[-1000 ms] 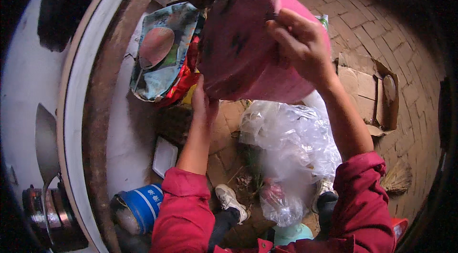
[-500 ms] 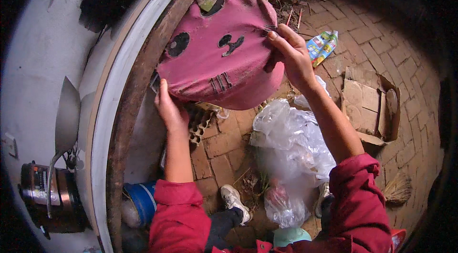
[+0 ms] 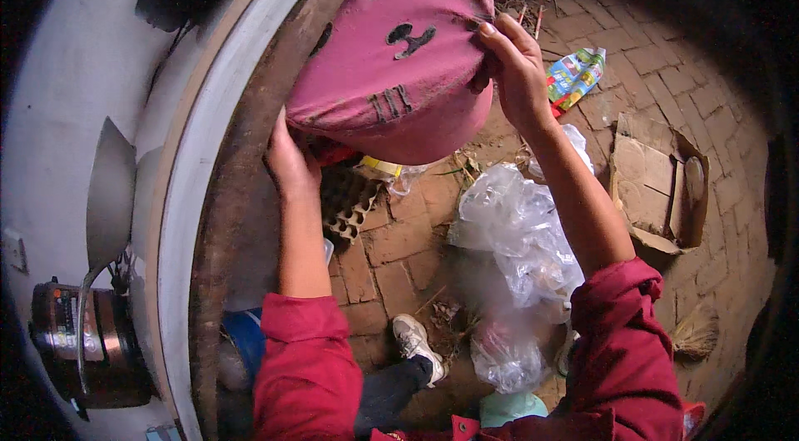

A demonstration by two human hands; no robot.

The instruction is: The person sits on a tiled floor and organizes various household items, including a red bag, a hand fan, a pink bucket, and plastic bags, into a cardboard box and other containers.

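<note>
In front of me, at the top middle, hangs a soiled pink cloth cover (image 3: 391,66) with a black animal face and a few dark stitched lines. It is stretched and bulges at its lower side. My left hand (image 3: 291,160) grips its lower left corner, thumb uppermost, fingers partly hidden behind it. My right hand (image 3: 518,66) pinches the gathered right edge between thumb and fingers. The cover's left side lies close to a wooden edge; whether they touch I cannot tell. A bit of red shows beneath the cover beside my left hand.
A white-topped wooden edge (image 3: 218,108) curves along my left, with a dark metal pot (image 3: 91,345) and a ladle (image 3: 108,191) beyond it. On the brick floor lie an egg tray (image 3: 349,204), clear plastic bags (image 3: 524,233), a cardboard box (image 3: 653,183) and a colourful packet (image 3: 576,79).
Both hands have shifted the pink cover upward, and its left side is now more hidden behind the wooden edge. Both hands keep their hold.
</note>
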